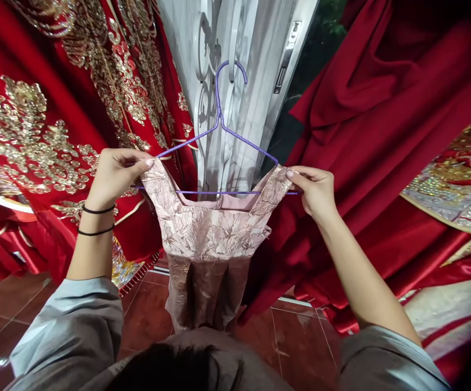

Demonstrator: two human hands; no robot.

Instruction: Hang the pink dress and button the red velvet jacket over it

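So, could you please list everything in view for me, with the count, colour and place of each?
Dress: 1, pale pink with a browner skirt, centre, on the hanger
Hanger: 1, purple, inside the dress's shoulders, hook uppermost
Embroidered cloth: count unclear, red with gold, left
Plain draped cloth: count unclear, deep red, right
Beaded cloth: count unclear, gold and silvery, far right
Door with scrollwork: 1, white, behind the hanger
Floor tiles: several, reddish brown, below
Wristbands: 2, black, left wrist
Sleeves: 2, grey, lower corners
Hair: dark, bottom edge
Left hand: 1, pinching the dress's left strap
Right hand: 1, pinching its right strap
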